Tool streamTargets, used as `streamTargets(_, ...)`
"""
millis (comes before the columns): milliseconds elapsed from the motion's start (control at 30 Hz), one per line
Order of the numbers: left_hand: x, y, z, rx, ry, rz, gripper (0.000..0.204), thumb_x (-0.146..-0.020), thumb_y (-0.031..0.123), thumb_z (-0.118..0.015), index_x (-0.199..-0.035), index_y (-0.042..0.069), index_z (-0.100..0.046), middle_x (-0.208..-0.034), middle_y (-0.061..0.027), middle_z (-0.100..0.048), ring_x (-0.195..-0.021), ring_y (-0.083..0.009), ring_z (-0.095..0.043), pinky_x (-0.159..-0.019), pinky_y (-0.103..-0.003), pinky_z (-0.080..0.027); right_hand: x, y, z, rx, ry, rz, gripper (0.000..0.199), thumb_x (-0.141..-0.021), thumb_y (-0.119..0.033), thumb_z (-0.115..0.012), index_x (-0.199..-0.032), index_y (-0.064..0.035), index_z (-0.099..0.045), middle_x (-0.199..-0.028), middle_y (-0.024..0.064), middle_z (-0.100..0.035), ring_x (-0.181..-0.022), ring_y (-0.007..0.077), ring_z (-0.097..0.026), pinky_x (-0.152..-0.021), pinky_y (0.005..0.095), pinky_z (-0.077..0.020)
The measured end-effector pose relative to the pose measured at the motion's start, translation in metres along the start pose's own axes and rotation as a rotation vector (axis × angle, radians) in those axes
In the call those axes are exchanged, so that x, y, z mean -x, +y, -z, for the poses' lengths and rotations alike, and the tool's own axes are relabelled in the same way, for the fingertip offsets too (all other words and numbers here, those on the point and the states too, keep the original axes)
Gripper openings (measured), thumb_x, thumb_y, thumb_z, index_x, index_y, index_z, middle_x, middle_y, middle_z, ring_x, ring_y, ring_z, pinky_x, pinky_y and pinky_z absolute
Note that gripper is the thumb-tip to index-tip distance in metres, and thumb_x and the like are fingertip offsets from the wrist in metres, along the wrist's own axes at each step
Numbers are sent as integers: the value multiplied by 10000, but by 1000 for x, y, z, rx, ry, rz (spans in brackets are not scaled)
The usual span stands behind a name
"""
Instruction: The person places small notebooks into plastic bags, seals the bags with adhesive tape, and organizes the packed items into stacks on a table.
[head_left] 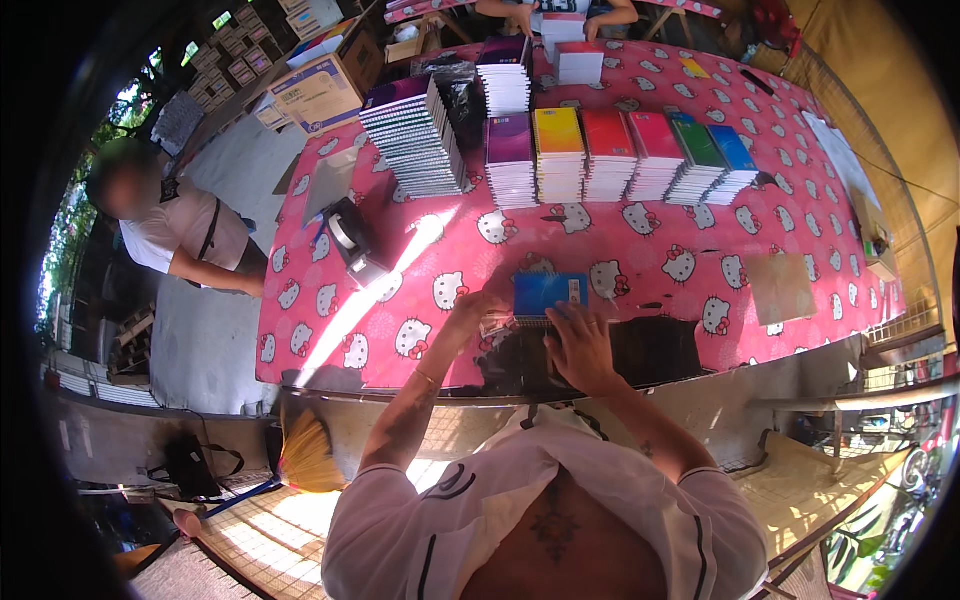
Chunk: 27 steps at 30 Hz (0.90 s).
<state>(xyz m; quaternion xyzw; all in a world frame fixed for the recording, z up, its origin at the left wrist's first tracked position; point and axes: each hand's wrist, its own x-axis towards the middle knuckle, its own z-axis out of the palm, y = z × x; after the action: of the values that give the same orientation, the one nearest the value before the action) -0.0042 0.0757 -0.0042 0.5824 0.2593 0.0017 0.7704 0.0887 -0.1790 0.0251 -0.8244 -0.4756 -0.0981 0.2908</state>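
A blue spiral notebook (549, 290) lies flat on the table near its front edge, its wire binding toward me. My right hand (582, 345) rests on its lower right part with the fingers spread. Beside the notebook's left edge, my left hand (478, 312) has its fingers drawn together; a shiny, see-through bit shows by the fingertips, too small to name. Beyond my hands stands a row of notebook stacks: purple (510, 140), yellow (558, 130), red (608, 133), pink (656, 135), green (698, 146) and blue (733, 150).
A black tape dispenser (350, 240) sits to the left, near a tall notebook stack (415, 135). A brown sheet (782, 290) lies at right. One person (190, 225) stands at the table's left; another person's hands (592, 24) hold notebooks across it. Cardboard boxes (320, 95) stand at far left.
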Motion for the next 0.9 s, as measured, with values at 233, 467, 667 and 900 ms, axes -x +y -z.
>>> streamTargets(233, -60, 49, -21, -673, 177, -505, 184, -954, 175, -617, -958, 20, -717, -956, -142, -726, -908, -227, -692, -801, -348, -550, 3, -15, -25, 115, -101, -42, 635, -890, -384, -668, -1443, -144, -472, -1485, 135, -435, -1409, 334, -376, -1129, 630, -269)
streamTargets(467, -160, 52, -41, -1483, -42, -625, 143, -876, 155, -650, -880, 28, -715, -933, -168, -656, -877, -386, -647, -760, -469, -527, -2, -24, -26, 145, -130, -34, 667, -848, -365, -705, -1443, -166, -477, -1498, 125, -420, -1407, 330, -379, -1124, 629, -281)
streamTargets(667, -159, 59, -56, -1500, 12, -966, 59, -854, 131, -640, -849, 76, -620, -896, -131, -644, -898, -344, -643, -780, -475, -490, 2, -21, -26, 166, -100, -51, 673, -840, -351, -708, -1445, -171, -479, -1502, 113, -418, -1412, 320, -375, -1133, 617, -278)
streamTargets(900, -153, 75, -59, -1446, -91, -767, 163, -814, 144, -697, -936, 95, -600, -922, -116, -665, -931, -327, -644, -808, -465, -484, 5, -21, -26, 171, -110, -52, 677, -836, -333, -708, -1450, -171, -472, -1508, 112, -409, -1415, 319, -370, -1133, 618, -279)
